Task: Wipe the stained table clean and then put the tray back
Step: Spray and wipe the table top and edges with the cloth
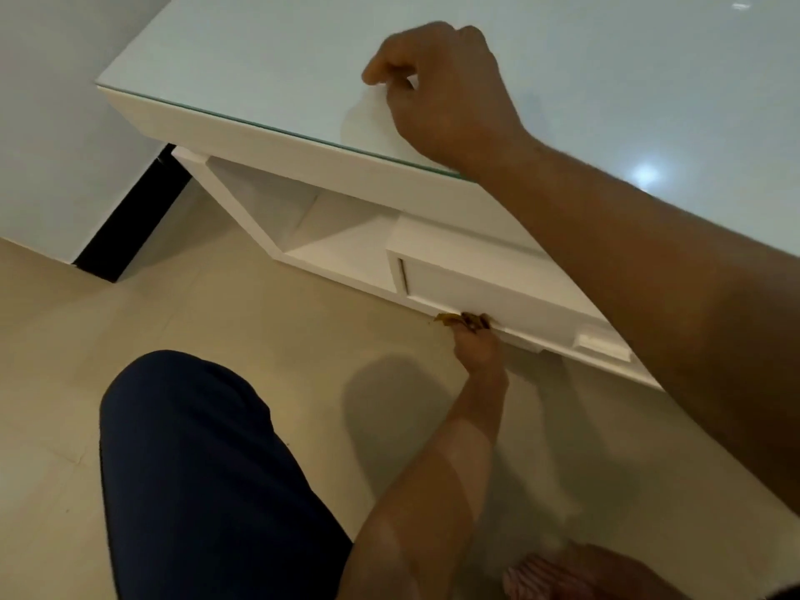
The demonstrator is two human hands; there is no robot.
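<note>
The right hand presses a white wipe on the table, fingers curled round it; the left hand pinches brown scraps below.

The desk has a glossy glass top over matt white panels; the floor is smooth tile.

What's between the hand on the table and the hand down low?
Head view: the white table edge and drawer front lie between right hand and left hand.
</note>
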